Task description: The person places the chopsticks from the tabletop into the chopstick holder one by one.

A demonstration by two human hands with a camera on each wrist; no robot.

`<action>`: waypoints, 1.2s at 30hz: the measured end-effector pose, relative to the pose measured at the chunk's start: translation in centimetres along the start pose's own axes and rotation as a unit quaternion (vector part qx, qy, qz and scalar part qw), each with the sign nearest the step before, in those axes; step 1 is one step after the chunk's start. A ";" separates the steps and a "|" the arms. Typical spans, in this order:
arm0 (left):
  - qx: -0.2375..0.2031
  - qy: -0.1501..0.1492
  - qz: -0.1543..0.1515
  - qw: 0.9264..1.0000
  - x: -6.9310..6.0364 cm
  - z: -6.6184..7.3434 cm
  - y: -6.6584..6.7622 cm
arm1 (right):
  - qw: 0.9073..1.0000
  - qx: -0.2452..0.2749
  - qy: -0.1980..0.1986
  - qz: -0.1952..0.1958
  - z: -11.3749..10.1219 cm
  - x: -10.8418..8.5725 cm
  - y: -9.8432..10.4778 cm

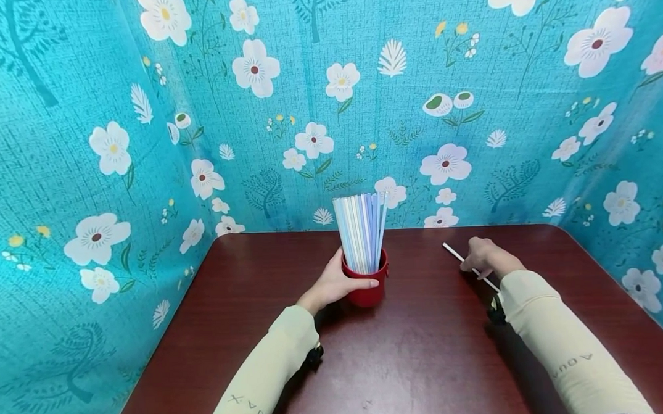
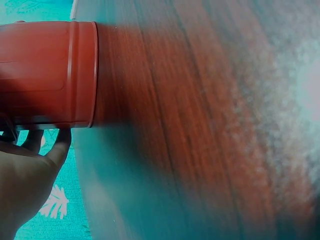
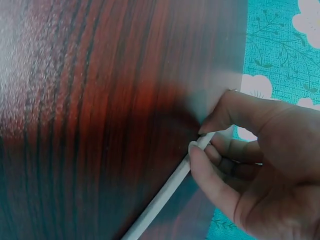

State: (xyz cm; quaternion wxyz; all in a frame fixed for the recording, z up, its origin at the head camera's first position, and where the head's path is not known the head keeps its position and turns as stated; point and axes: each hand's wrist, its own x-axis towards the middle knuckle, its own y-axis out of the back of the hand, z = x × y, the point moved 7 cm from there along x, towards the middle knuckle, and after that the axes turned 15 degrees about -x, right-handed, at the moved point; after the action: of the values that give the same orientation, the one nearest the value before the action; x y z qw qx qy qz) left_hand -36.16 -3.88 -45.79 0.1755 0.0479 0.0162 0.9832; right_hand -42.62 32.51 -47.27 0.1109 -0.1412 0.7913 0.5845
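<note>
Near the back middle of the table stands a red bucket point(image 1: 367, 296), upright, holding a bundle of pale blue, white and lilac straws point(image 1: 358, 233). My left hand point(image 1: 335, 282) grips the bucket from its left side, thumb across the front. In the left wrist view the red wall point(image 2: 40, 75) fills the upper left, with part of my hand point(image 2: 25, 180) beside it. To the right, a single white straw point(image 1: 452, 250) lies slanted at the tabletop. Thumb and forefinger of my right hand point(image 1: 485, 259) pinch it; the right wrist view shows this straw point(image 3: 160, 197) between the fingertips.
The dark red-brown wooden table point(image 1: 416, 364) has a glossy top. A turquoise flowered cloth point(image 1: 304, 97) hangs behind it and along both sides, close to the back edge. Dark wrist devices point(image 1: 497, 309) sit under both sleeves.
</note>
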 end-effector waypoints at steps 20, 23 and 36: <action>0.000 0.004 -0.002 1.000 -0.3 0.0 0.0 | 0.977 0.119 0.132 0.122 -5.3 -3.6 4.5; -0.001 0.003 -0.003 1.000 -0.3 0.2 0.0 | 0.964 0.153 0.140 0.166 -6.9 -5.0 6.3; 0.002 0.001 -0.002 1.000 -0.1 0.1 0.0 | 0.893 0.274 0.220 0.281 -13.8 -9.8 11.2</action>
State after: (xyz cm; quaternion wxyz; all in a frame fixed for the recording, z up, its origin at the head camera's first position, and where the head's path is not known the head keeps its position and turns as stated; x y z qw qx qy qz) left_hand -36.09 -3.90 -45.66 0.1773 0.0468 0.0181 0.9829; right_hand -37.57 23.32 -29.93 -0.2010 -0.0022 0.9308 0.3054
